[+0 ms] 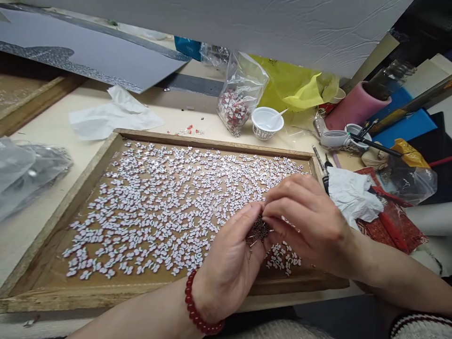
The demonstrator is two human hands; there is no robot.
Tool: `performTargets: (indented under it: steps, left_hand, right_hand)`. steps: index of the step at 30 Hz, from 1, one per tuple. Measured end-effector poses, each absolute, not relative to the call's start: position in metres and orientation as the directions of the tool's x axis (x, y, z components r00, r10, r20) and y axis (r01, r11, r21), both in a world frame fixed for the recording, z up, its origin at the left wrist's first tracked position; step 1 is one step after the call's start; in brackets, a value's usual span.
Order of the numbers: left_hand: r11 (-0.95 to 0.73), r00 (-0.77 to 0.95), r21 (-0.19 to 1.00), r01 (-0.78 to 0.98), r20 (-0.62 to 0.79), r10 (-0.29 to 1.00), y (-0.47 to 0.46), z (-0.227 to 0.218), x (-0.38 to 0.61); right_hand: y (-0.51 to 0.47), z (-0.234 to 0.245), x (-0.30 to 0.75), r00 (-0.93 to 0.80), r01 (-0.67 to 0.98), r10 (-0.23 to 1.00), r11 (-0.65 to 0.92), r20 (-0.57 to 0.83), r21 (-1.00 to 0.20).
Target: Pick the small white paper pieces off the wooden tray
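My left hand (pixel 229 254), with a red bead bracelet (pixel 191 301) at the wrist, is cupped around a pile of small dark metal pins (pixel 259 229). My right hand (pixel 307 221) leans over that pile, its thumb and fingertips pinched together close to the left thumb. Whatever sits between those fingertips is too small to make out. Both hands are above the right part of a wooden-framed tray (pixel 52 294). Spread across its brown base are many tiny white cherry-shaped pieces (pixel 165 202), some of them hidden under my hands.
Behind the tray stand a clear bag of red and white pieces (pixel 233 106) and a white cup (pixel 267 123). Crumpled tissue (pixel 116 113) lies at back left. Pens (pixel 319 160), another tissue (pixel 356 193) and a pink cylinder (pixel 356 108) crowd the right side. A plastic bag (pixel 28 174) lies left.
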State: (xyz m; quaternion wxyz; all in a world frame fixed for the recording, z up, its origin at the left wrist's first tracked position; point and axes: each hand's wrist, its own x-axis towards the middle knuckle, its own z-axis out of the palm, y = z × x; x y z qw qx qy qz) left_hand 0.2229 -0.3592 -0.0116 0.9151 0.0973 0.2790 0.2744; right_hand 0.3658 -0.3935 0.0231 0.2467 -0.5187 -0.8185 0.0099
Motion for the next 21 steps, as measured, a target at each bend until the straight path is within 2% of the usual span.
performTargets:
  steps: [4,7,11,16,21]
  left_hand:
    - [0.837,0.766,0.396,-0.378,-0.375,0.523,-0.360,-0.011,0.220]
    - [0.847,0.779,0.393,-0.357,-0.375,0.502,-0.359,-0.011,0.219]
    - [0.846,0.773,0.398,-0.355,-0.383,0.505,-0.359,-0.009,0.220]
    - [0.851,0.759,0.392,-0.350,-0.414,0.503,-0.359,-0.008,0.220]
    - [0.865,0.709,0.361,-0.350,-0.501,0.496,-0.358,-0.009,0.221]
  right_hand:
    - [-0.388,0.025,0.370,-0.215,0.801,0.875,0.412,0.433,-0.435]
    - [-0.387,0.028,0.373,-0.189,0.740,0.900,0.393,0.392,-0.545]
    - [-0.388,0.033,0.379,-0.240,0.669,0.925,0.378,0.295,-0.640]
    - [-0.387,0.037,0.385,-0.220,0.673,0.935,0.352,0.279,-0.651]
    - [-0.377,0.041,0.409,0.066,0.769,0.894,0.237,0.443,-0.593]
